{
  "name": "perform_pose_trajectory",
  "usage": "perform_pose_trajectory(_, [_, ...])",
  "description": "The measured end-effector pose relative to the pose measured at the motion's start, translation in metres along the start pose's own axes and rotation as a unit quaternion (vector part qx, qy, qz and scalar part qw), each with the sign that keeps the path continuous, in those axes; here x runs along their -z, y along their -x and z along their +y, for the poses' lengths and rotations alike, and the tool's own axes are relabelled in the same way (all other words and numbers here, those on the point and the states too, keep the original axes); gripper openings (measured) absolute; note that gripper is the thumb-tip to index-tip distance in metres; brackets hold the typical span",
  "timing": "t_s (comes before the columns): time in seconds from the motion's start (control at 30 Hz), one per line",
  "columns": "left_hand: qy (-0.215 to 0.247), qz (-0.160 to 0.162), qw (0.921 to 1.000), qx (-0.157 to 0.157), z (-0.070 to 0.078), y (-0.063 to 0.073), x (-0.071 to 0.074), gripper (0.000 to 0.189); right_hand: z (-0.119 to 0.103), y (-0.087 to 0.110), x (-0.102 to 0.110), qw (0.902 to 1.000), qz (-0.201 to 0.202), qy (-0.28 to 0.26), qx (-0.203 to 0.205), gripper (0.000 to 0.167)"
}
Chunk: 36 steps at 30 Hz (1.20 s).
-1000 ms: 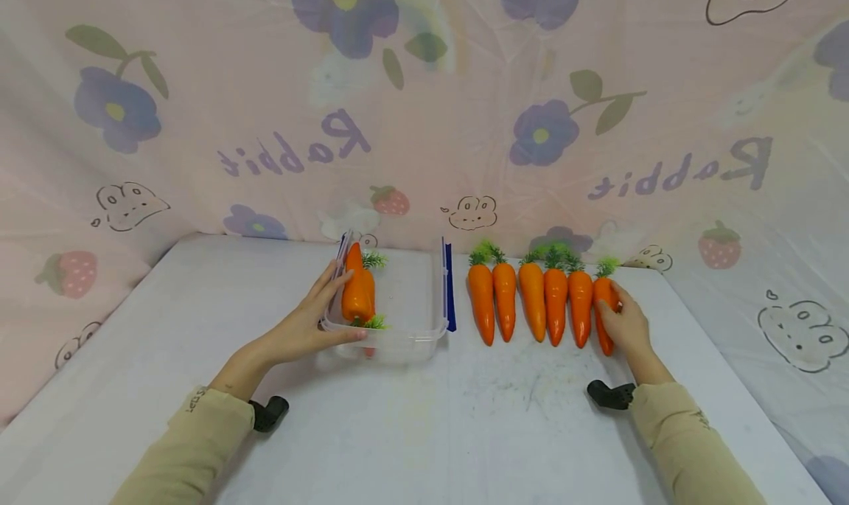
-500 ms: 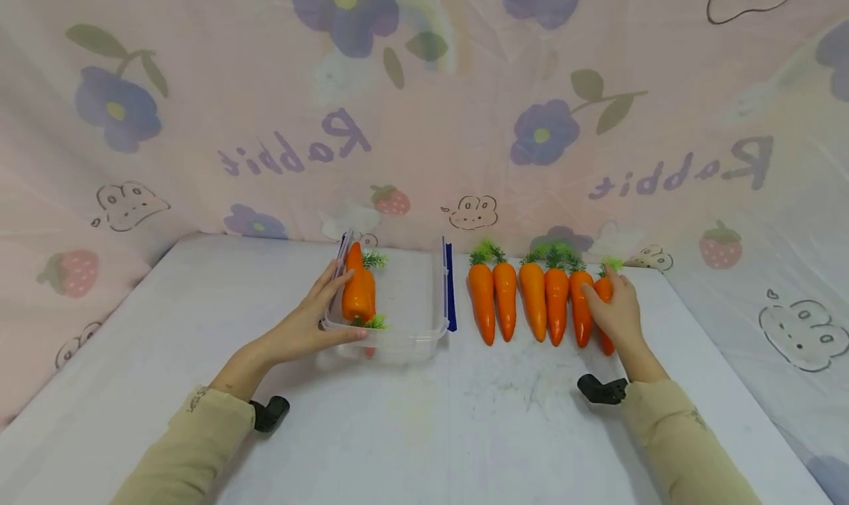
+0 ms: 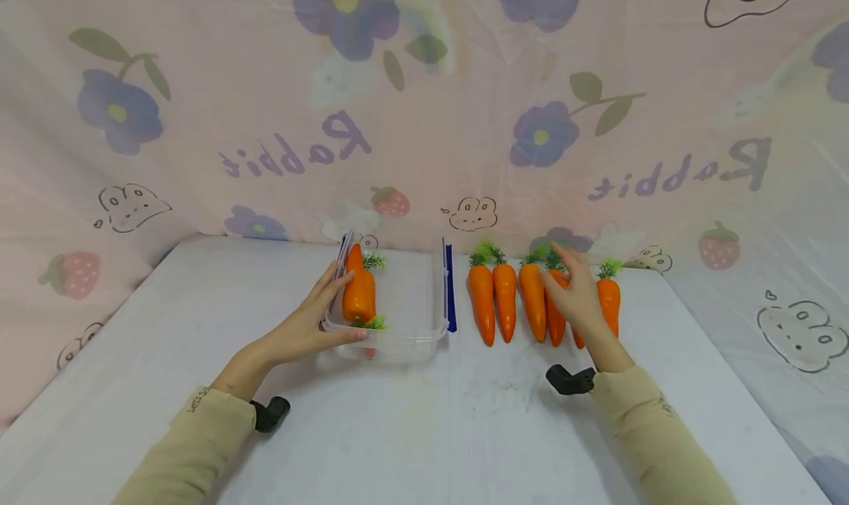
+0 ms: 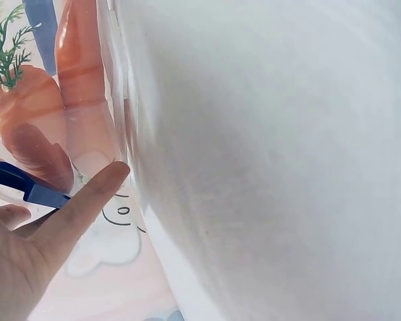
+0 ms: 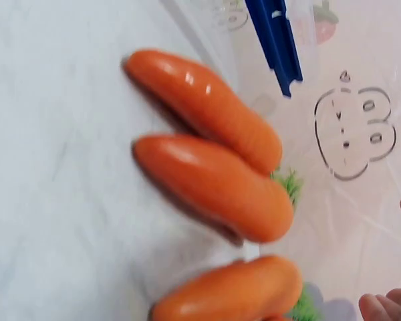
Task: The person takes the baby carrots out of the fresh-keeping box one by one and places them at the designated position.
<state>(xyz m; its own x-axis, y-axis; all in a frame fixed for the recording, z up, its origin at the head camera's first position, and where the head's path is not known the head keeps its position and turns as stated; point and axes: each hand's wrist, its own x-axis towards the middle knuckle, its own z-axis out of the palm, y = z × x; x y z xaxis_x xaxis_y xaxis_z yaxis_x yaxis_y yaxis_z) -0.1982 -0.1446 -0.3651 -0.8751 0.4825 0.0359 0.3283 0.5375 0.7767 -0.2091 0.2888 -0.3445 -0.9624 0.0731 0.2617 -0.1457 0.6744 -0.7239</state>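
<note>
In the head view, my left hand (image 3: 298, 335) braces the near left corner of a clear plastic box (image 3: 398, 337). Its thumb (image 4: 87, 204) lies straight along the front wall; the other fingers reach along the left side. Two orange toy carrots (image 3: 359, 295) lie inside at the left, set head to tail. My right hand (image 3: 578, 295) hovers over a row of several toy carrots (image 3: 482, 302), fingers extended and apart, holding nothing. It partly hides a carrot (image 3: 556, 321) near the row's middle and the one beside it. At the right end lies another carrot (image 3: 609, 306).
Blue clip flaps hang on the box, one on its right side (image 3: 450, 287). The white table (image 3: 411, 431) ends at a patterned cloth backdrop (image 3: 424, 122). Each wrist carries a black camera mount (image 3: 570, 380).
My right hand has moved left from the rightmost carrot to above the middle of the row. That end carrot now stands slightly apart and straighter. My left hand and the box have stayed put.
</note>
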Motion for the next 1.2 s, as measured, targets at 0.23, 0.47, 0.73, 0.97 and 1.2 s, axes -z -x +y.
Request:
perform_pose_trajectory(0.23, [-0.003, 0.002, 1.0, 0.0, -0.001, 0.0, -0.001, 0.101, -0.018, -0.006, -0.02, 0.9988, -0.007, -0.042, 0.022, 0.056])
perform_pose_trajectory(0.47, [-0.006, 0.002, 1.0, 0.001, -0.002, 0.0, -0.001, 0.101, -0.031, -0.008, -0.035, 0.9957, -0.02, -0.082, 0.037, 0.056])
perform_pose_trajectory(0.73, [-0.008, 0.002, 1.0, 0.003, -0.002, -0.001, -0.001, 0.102, -0.053, -0.008, -0.053, 0.9939, -0.033, -0.095, 0.047, 0.055])
perform_pose_trajectory(0.97, [-0.004, 0.002, 1.0, 0.004, -0.002, -0.001, 0.0, 0.102, -0.073, -0.008, -0.067, 0.9927, -0.037, -0.095, 0.065, 0.054])
perform_pose_trajectory(1.2, [0.0, 0.0, 1.0, 0.0, -0.001, -0.001, 0.0, 0.102, -0.086, -0.006, -0.078, 0.9906, -0.049, -0.102, 0.076, 0.053])
